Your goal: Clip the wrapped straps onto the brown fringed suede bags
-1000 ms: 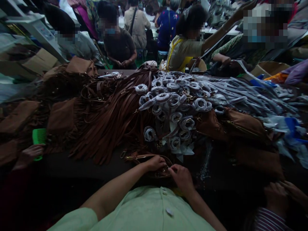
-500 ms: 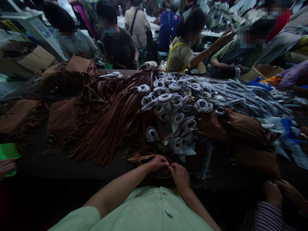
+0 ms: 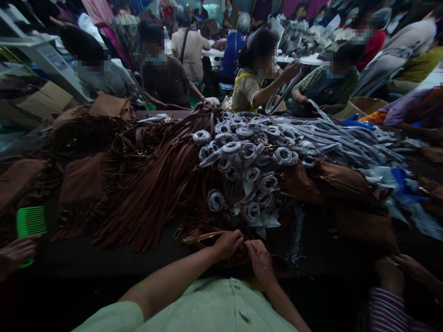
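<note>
Plainly, from my distant seat, the work sits low in the middle of the head view; a brown zipped bag lies near the close edge of the dark table, partly covered by the wearer's hands; the left hand bends over it, and the right hand comes in from the other side, fingers curled and the two sets of tips near each other; it is too dim for me to tell what either hand pinches, or whether the tips are pressed together. I judge that fine handling suits this: the left should steady the opening while the right does the delicate part, with no hard tug, since such soft-looking material may fold.

Across the surface, from the left, a co-worker's hand grips a green comb; then come fringed bags, a fan of brown straps, a heap of wrapped coils, and more brown bags; a striped sleeve enters at lower right. Beyond, the room is dim and busy; a cardboard box at left, a person in yellow straps mid-room, another open box at right.
</note>
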Tool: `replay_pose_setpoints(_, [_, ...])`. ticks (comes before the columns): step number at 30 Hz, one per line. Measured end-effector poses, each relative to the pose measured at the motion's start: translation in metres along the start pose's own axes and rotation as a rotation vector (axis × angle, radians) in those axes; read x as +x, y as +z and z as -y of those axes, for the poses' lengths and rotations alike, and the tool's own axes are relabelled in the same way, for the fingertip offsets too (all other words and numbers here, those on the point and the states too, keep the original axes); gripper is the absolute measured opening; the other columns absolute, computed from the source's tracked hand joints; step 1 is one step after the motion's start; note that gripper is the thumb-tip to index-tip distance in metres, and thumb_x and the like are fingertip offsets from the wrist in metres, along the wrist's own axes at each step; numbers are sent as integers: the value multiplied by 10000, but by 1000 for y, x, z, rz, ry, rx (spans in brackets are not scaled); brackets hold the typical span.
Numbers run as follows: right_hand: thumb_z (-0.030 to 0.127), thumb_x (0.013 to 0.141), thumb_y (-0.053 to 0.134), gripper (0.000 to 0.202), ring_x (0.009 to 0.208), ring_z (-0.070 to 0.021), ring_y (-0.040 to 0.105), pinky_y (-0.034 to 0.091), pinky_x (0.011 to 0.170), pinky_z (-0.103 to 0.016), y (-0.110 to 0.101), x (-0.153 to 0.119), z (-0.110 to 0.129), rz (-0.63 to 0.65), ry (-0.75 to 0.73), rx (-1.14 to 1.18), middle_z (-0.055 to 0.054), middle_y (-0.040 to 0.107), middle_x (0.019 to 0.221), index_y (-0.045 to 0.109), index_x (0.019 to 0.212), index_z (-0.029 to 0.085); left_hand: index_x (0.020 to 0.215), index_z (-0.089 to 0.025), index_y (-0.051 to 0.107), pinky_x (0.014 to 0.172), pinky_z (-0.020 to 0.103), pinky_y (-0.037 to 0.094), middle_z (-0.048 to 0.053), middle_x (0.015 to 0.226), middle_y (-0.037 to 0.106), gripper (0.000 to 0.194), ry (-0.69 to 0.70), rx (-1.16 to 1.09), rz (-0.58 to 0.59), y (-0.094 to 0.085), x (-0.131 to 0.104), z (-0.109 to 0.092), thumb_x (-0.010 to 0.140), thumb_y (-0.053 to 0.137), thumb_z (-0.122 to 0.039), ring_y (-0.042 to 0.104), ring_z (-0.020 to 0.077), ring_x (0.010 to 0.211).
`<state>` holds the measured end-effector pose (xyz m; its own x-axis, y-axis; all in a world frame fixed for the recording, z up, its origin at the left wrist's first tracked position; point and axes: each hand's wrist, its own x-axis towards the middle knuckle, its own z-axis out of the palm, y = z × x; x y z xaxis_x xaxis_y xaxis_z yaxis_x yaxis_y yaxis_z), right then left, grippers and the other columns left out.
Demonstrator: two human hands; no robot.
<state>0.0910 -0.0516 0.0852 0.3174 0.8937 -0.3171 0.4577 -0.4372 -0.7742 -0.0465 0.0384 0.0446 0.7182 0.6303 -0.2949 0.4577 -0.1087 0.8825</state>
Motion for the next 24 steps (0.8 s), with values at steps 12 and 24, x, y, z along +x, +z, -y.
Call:
replay_pose_setpoints(12, [447, 823, 453, 341, 872, -218, 639, 470, 826, -324, 20, 17, -11, -63, -26, -107, -65, 701, 946, 690, 886, 210, 974, -184, 506, 622, 209, 375, -1, 723, 612, 277, -31, 42, -32, -1, 3, 1, 924, 316, -380, 555, 118, 661])
replay_pose_setpoints(24, [460, 821, 438, 338, 814, -196, 649, 470, 750, -291, 19, 27, -12, -52, 23, -164, -22, 712, 886, 699, 863, 251, 864, -188, 662, 867, 347, 316, 110, 897, 592, 175, 331, 738, -4, -102, 64, 11, 834, 490, -190, 466, 231, 957])
